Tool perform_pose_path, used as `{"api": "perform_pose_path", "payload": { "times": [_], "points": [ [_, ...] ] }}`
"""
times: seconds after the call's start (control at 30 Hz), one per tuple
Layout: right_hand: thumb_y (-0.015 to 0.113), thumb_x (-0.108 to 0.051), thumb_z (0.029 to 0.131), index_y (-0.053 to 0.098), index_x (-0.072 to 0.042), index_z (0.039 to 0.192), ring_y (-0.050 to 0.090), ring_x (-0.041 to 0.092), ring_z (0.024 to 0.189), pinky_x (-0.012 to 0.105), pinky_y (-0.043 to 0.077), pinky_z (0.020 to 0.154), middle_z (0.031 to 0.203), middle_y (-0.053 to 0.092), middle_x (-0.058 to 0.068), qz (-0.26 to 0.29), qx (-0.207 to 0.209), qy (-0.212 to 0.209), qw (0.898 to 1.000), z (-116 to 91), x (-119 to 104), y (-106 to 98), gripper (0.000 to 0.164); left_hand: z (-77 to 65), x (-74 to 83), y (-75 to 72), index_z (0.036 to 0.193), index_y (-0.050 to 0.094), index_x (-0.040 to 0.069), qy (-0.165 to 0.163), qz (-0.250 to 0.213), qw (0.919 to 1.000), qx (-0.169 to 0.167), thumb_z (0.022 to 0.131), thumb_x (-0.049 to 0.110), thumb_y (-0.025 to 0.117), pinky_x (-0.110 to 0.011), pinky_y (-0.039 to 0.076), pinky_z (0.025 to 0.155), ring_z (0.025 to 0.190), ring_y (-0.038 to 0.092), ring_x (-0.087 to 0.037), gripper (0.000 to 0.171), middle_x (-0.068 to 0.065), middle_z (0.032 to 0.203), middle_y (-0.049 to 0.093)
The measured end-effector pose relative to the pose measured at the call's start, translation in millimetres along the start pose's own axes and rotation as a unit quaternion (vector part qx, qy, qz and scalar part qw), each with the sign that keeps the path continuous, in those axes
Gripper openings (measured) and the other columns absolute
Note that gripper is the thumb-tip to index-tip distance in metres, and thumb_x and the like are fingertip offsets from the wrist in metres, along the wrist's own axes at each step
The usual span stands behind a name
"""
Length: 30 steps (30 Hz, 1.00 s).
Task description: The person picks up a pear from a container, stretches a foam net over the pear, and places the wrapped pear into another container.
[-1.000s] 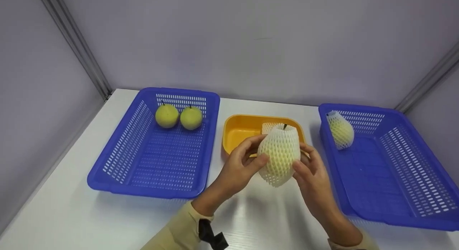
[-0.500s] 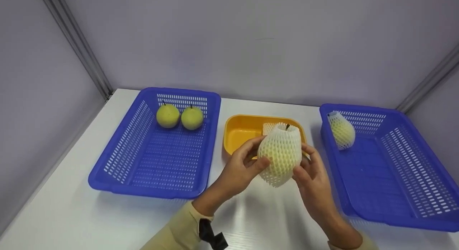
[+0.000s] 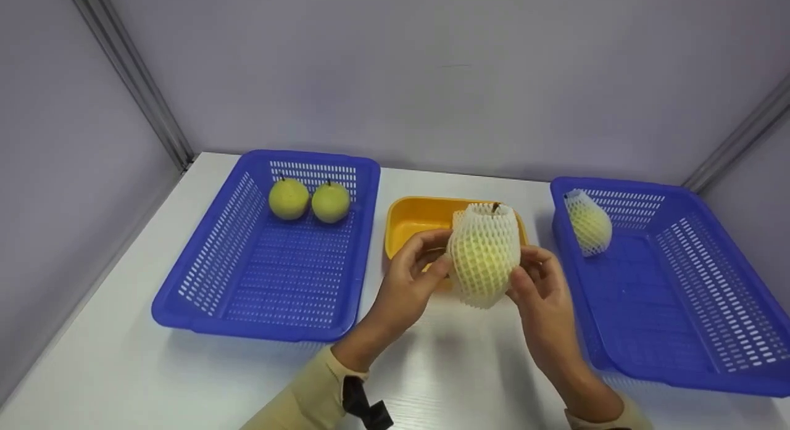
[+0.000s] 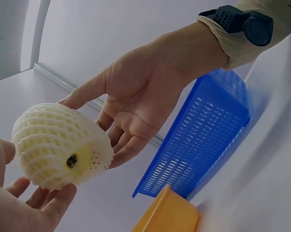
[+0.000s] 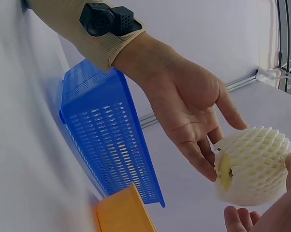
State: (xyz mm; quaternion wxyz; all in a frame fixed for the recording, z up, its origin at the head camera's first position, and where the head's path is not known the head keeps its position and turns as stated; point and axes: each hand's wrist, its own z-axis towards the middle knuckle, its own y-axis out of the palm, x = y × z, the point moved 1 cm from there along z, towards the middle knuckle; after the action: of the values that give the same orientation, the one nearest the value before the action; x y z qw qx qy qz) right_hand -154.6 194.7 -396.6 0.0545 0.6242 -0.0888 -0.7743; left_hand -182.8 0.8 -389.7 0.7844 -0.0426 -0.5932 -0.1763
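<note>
A pear in a white foam net (image 3: 486,257) is held up over the table between two hands, its dark stem showing at the net's upper opening. The left hand (image 3: 407,282) grips its left side, thumb in front and fingers behind. On the other side the right hand (image 3: 543,306) holds it the same way. In the left wrist view, the pear's dark-spotted underside (image 4: 72,160) shows through the net's lower opening. Behind the pear is a yellow-orange tray (image 3: 410,223) with another foam net (image 3: 458,219) partly hidden inside.
At left, a blue basket (image 3: 256,330) contains two bare pears (image 3: 288,199). The blue basket at right (image 3: 623,183) has one netted pear (image 3: 589,225) against its near-left wall. Both stand on the white table (image 3: 432,387), with grey walls behind.
The netted pear has risen slightly and tilted, so its lower end sits higher and its top overlaps the tray's back rim. Both hands keep hold of it, fingers shifted a little.
</note>
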Motion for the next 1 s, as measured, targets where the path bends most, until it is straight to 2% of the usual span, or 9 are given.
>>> {"api": "perform_pose_path", "payload": {
  "times": [0.1,0.17,0.3,0.4,0.53,0.73,0.87,1.0],
  "points": [
    [0.051,-0.010,0.106,0.045,-0.005,0.128,0.055,0.022,0.116,0.032,0.053,0.097,0.125,0.053,0.012,0.000,-0.010,-0.013,1.000,-0.4,0.4,0.6,0.023,0.9,-2.2,-0.7,0.142,0.046,-0.004,0.004,0.007,0.9999,0.011,0.103,0.011,0.060,-0.038,0.046,0.110,0.124,0.055,-0.027,0.044,-0.017,0.137,0.053],
    [0.052,-0.013,0.107,0.044,-0.005,0.131,0.055,0.022,0.118,0.031,0.052,0.098,0.129,0.053,0.012,-0.001,-0.024,-0.018,1.000,-1.3,0.9,0.6,0.026,1.0,-3.6,-1.3,0.145,0.044,-0.004,0.002,0.003,1.0000,0.009,0.102,0.015,0.063,-0.038,0.045,0.111,0.125,0.055,-0.027,0.051,-0.017,0.137,0.053],
    [0.056,-0.014,0.105,0.039,-0.004,0.137,0.054,0.024,0.124,0.030,0.051,0.100,0.137,0.051,0.015,-0.002,-0.055,-0.017,0.998,-2.4,2.3,0.6,0.038,0.7,-5.4,-1.4,0.150,0.040,-0.002,-0.010,-0.006,0.9998,-0.017,0.098,0.034,0.070,-0.036,0.045,0.111,0.129,0.052,-0.026,0.070,-0.016,0.144,0.051],
    [0.058,-0.011,0.103,0.038,-0.004,0.140,0.056,0.025,0.122,0.030,0.052,0.098,0.137,0.052,0.017,-0.011,-0.060,-0.008,0.998,-2.3,3.5,0.7,0.042,0.3,-7.2,-0.8,0.152,0.039,-0.002,-0.020,0.000,0.9990,-0.040,0.094,0.044,0.071,-0.034,0.044,0.112,0.133,0.051,-0.025,0.080,-0.015,0.147,0.051],
    [0.056,-0.006,0.102,0.037,-0.003,0.143,0.054,0.025,0.126,0.029,0.051,0.101,0.139,0.050,0.017,-0.015,-0.036,-0.006,0.999,-1.4,4.4,1.0,0.045,0.5,-8.3,-0.4,0.150,0.042,-0.002,-0.027,0.006,0.9986,-0.045,0.095,0.041,0.071,-0.035,0.045,0.110,0.131,0.053,-0.024,0.076,-0.015,0.144,0.054],
    [0.057,-0.006,0.103,0.039,-0.005,0.139,0.053,0.024,0.124,0.026,0.051,0.096,0.135,0.047,0.015,-0.021,0.011,-0.025,0.999,-0.6,3.5,0.7,0.040,1.1,-3.3,-0.9,0.148,0.045,-0.002,-0.015,0.013,0.9997,-0.016,0.105,0.022,0.059,-0.034,0.042,0.113,0.131,0.052,-0.025,0.052,-0.015,0.142,0.054],
    [0.053,-0.007,0.105,0.043,-0.009,0.134,0.054,0.023,0.121,0.026,0.052,0.092,0.132,0.049,0.013,-0.031,-0.005,-0.031,0.999,-1.5,3.9,0.7,0.030,1.8,-3.2,-2.1,0.148,0.044,-0.003,0.000,0.009,1.0000,-0.001,0.106,0.015,0.056,-0.036,0.043,0.112,0.128,0.053,-0.027,0.047,-0.017,0.139,0.054],
    [0.052,-0.009,0.106,0.043,-0.008,0.136,0.054,0.023,0.119,0.027,0.051,0.095,0.132,0.051,0.013,-0.027,-0.032,-0.043,0.998,-2.6,5.7,0.1,0.031,1.8,-6.8,-1.4,0.147,0.044,-0.003,0.004,0.003,1.0000,-0.002,0.102,0.031,0.064,-0.036,0.046,0.108,0.124,0.054,-0.027,0.060,-0.017,0.137,0.054]
  ]
}}
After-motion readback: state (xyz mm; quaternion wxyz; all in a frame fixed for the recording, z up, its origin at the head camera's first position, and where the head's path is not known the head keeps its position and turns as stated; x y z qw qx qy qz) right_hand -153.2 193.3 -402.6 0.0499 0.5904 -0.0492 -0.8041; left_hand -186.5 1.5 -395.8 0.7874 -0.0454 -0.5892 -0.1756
